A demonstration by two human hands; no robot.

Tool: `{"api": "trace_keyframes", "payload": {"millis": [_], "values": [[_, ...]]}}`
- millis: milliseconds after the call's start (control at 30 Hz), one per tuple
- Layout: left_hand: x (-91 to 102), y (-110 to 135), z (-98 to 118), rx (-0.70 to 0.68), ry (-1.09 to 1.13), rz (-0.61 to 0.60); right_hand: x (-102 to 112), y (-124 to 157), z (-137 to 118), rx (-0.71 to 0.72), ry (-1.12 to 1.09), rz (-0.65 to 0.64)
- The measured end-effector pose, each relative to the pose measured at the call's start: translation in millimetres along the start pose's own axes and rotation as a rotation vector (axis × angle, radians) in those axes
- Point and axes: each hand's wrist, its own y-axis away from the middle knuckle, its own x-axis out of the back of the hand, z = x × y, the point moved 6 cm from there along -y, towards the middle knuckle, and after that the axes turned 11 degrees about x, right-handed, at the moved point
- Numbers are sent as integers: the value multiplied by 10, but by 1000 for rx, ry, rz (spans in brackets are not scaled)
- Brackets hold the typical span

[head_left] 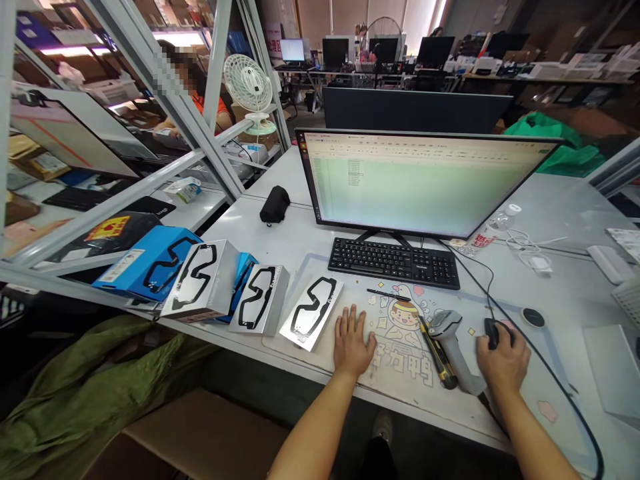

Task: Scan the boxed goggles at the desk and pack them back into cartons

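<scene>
My left hand (353, 345) lies flat on the printed desk mat (395, 390), fingers spread, just right of a white box (311, 312) with a black outline on it. On the right, my right hand (504, 357) rests over a black computer mouse (493, 333), fingers wrapped around it. Between the hands lie a grey barcode scanner (457, 353) and a yellow-and-black utility knife (438, 355). A black pen (389, 294) is on the mat below the keyboard (393, 262). Behind the keyboard a monitor (415, 187) shows a spreadsheet.
More white boxes (258, 299) and a blue box (150, 260) stand along the left desk edge. A black pouch (275, 204) sits farther back. At right are a plastic bottle (493, 227), a white cable (535, 250) and the scanner's black cord. A person (213, 110) sits beyond the metal frame.
</scene>
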Motion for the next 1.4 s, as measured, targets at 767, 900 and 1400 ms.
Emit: {"api": "trace_keyframes", "payload": {"millis": [767, 900, 1400], "values": [[14, -3, 4, 2, 6, -5, 9, -4, 2, -28, 0, -38], [15, -3, 4, 0, 7, -5, 17, 0, -4, -69, 2, -75], [5, -4, 11, 3, 3, -6, 43, -3, -31, -132, 27, -135]]}}
